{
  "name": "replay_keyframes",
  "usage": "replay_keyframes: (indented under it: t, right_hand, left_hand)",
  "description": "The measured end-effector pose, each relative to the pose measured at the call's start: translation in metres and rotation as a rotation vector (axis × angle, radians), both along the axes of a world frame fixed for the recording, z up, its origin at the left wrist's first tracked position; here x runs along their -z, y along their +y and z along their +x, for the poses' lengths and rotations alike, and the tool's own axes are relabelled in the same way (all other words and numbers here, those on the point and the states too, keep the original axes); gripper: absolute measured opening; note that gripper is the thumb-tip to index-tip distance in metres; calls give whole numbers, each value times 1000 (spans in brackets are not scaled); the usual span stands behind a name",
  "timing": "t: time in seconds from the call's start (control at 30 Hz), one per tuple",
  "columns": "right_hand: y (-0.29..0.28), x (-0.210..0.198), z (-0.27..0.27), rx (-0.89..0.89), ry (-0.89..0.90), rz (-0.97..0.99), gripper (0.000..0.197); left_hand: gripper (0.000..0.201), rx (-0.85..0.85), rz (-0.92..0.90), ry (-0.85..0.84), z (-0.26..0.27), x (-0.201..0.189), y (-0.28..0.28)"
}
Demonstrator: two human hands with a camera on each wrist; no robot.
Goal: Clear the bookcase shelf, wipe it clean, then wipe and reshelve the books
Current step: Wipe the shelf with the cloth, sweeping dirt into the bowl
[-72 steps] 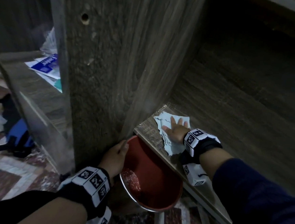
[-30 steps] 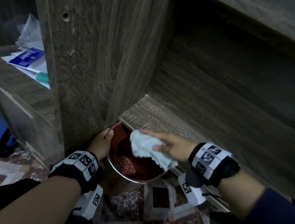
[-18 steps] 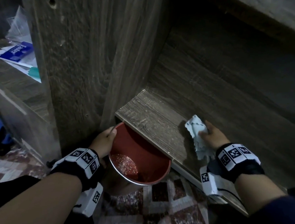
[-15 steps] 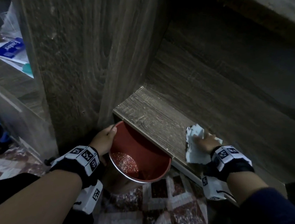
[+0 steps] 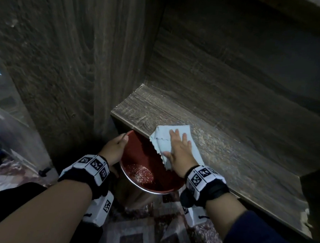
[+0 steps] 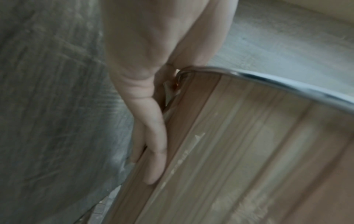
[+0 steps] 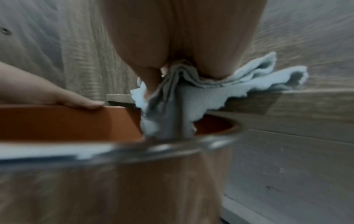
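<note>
Patterned floor tiles (image 5: 142,235) below.

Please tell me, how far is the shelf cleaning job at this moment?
Done: the shelf holds no books. In hand: the right hand presses the cloth flat at the shelf edge, over the bin that the left hand grips. Left: wiping and reshelving books; none are visible.

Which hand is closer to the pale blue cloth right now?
Right. The right hand presses flat on the cloth at the shelf edge; the left hand holds the red bin rim, apart from the cloth.
</note>
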State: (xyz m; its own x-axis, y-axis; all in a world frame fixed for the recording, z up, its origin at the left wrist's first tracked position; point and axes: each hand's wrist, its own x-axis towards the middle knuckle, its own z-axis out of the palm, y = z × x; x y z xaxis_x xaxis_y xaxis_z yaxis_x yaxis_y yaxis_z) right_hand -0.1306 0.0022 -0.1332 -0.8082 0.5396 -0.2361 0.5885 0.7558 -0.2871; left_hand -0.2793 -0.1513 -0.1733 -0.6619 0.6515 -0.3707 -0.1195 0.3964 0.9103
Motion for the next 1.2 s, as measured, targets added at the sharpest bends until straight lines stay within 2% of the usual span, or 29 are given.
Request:
replay_keyframes:
  t: [0.2, 0.27, 0.37, 0.5, 0.7, 0.8, 0.9, 1.0, 1.13, 1.2]
  right_hand:
    - [-20, -3, 1, -142, 71, -92, 73]
    - [-24, -10, 5, -186, 61, -210, 69]
    - [-15, -36, 24, -159, 68, -393, 59]
    - [4, -79, 76, 14, 255, -428, 54]
    - [59, -83, 189, 418, 377, -163, 51]
    - [79, -76, 228, 661, 294, -25, 52]
    - [97, -69, 250, 796, 262, 47, 52]
    - [121, -53, 263, 869, 205, 87, 52]
    - [136, -20, 271, 825, -106, 6, 64]
    - [138, -9, 271, 838, -169, 26, 71]
  left_hand:
    - [36, 32, 2, 16, 8, 2, 8]
    - [36, 33, -9, -9, 9, 5, 10]
    - [35, 62, 10, -36, 12, 11, 15]
    - [29, 81, 79, -36, 17, 25, 22]
    - [30, 189, 59, 20, 28, 47, 47]
    - [37, 241, 1, 102, 40, 52, 60]
    - [44, 238, -45, 115, 59, 42, 68]
    - [52, 283, -38, 127, 73, 40, 75]
    - [39, 333, -23, 118, 81, 46, 71]
    - [37, 348, -8, 110, 85, 45, 70]
